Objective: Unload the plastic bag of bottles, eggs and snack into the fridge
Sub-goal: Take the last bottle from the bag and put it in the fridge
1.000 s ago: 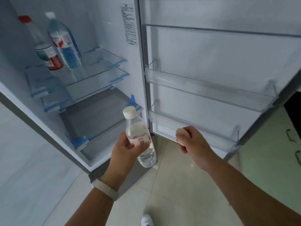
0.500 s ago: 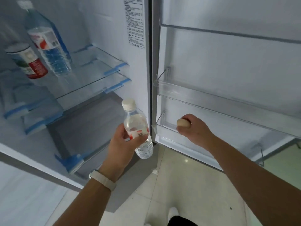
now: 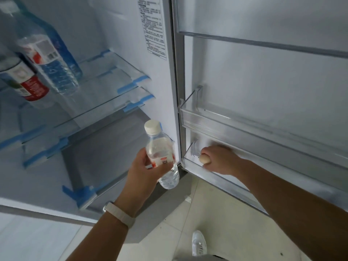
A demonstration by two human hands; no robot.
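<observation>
Three bottles — one held [image 3: 161,157], two on the top shelf [image 3: 54,66] [image 3: 24,80] — one egg [image 3: 205,159], two glass shelves [image 3: 105,81] [image 3: 98,112], three door racks [image 3: 244,125] [image 3: 263,48] [image 3: 216,178].

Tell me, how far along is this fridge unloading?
Partway, it seems. Done: two bottles, a blue-labelled bottle and a red-labelled bottle, already stand on the glass shelf. In hand: the left hand grips a white-capped water bottle, not yet shelved; the right hand holds an egg at the lowest door bin. Left: both placements. The bag and snack are out of view.
</observation>
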